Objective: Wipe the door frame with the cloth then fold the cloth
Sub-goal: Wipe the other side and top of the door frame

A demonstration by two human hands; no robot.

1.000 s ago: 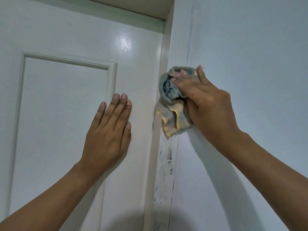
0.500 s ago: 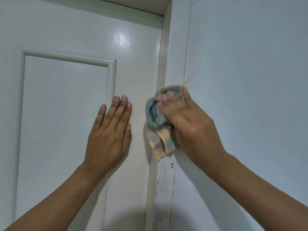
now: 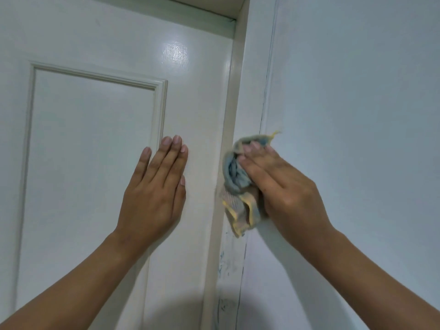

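Fingers (image 3: 256, 154) of the right hand (image 3: 283, 189) press the cloth (image 3: 234, 177) underneath.

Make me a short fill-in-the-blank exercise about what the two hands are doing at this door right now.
1. The right hand presses a bunched ____ against the door frame.
2. The left hand lies flat on the white ____.
3. Dark smudges mark the frame ____ the cloth.

Missing words: cloth; door; below
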